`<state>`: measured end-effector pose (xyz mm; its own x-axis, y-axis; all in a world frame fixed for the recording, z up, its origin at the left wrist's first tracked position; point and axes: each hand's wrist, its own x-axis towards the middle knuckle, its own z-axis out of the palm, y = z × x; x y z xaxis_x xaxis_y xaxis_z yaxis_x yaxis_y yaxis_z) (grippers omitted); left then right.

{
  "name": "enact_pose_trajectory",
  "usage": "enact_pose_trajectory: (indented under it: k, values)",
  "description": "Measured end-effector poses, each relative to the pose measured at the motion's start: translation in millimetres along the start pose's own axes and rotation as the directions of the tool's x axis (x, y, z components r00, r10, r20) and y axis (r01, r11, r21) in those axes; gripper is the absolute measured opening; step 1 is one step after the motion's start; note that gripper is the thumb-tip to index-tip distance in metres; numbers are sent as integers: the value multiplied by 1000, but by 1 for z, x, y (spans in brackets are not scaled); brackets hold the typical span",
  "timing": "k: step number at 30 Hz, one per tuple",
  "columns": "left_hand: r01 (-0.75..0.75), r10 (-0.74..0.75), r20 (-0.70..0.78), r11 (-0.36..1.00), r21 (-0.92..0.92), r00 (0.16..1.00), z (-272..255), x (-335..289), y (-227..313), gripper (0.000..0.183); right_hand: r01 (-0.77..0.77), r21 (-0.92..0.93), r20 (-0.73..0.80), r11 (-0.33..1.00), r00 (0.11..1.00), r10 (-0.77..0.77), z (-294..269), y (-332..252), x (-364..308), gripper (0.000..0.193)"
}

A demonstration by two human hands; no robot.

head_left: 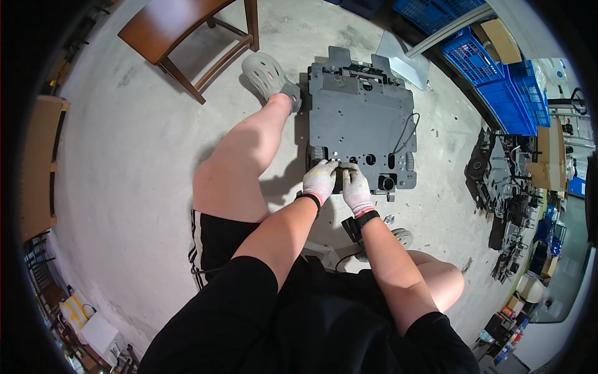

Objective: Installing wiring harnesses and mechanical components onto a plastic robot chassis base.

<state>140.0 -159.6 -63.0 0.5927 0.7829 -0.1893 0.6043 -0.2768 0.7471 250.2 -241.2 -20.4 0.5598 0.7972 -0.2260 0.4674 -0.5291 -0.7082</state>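
A flat grey metal chassis (361,115) with holes, brackets and a black cable (408,132) lies on the floor ahead of me. At its near edge my left hand (320,177), in a white work glove, has its fingers bent and closed. Close beside it my right hand (355,187), gloved alike, is also closed, its thumb toward the left hand. Between them shows a small dark part (338,182) of the near edge. What exactly the fingertips grip is hidden. Small silver pieces (335,154) sit on the plate just beyond the left fingers.
A brown wooden chair (180,28) stands at the far left. Blue plastic crates (507,100) line the far right, with a pile of dark metal parts (498,181) on the floor nearer. My left leg (240,153) stretches out along the chassis's left side. Bits of debris dot the concrete floor.
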Motion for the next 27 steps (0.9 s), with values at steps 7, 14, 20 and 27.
enact_pose_trajectory:
  k: [7, 14, 20, 27]
  values:
    - [209, -185, 202, 972, -104, 962, 13, 24, -13, 35, -150, 16, -32, 989, 988, 150, -11, -42, 1, 44]
    - [259, -213, 170, 526, -810, 962, 73, 41, -68, 27, 229, -247, -8, 942, 971, -238, 4, -53, -4, 48]
    - [41, -86, 294, 987, 155, 952, 57, 35, -50, 29, 210, 92, -64, 973, 977, -205, 5, -39, -5, 52]
    - [-132, 111, 145, 980, 146, 983, 53, 34, -43, 23, 213, 54, -127, 976, 971, -204, 18, -44, -8, 41]
